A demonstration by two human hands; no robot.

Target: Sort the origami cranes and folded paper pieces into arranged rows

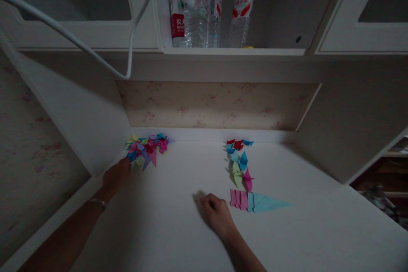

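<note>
My left hand (117, 174) reaches to the back left of the white desk (178, 229), its fingertips at the edge of a pile of small folded coloured papers (147, 148); the fingers are hidden from me. My right hand (216, 213) rests on the desk near the middle with the fingers curled under, nothing visible in them. Just to its right lie a pink folded paper (239, 199) and a light blue pointed one (267, 202). Behind these runs a row of folded paper pieces (238, 162) in blue, green, pink and red.
A shelf above holds several plastic water bottles (197, 8). A white cable (95, 55) hangs across the upper left. White side panels close in the desk on both sides, with flowered wallpaper (216, 106) at the back. Cluttered shelves (389, 195) show at the right edge.
</note>
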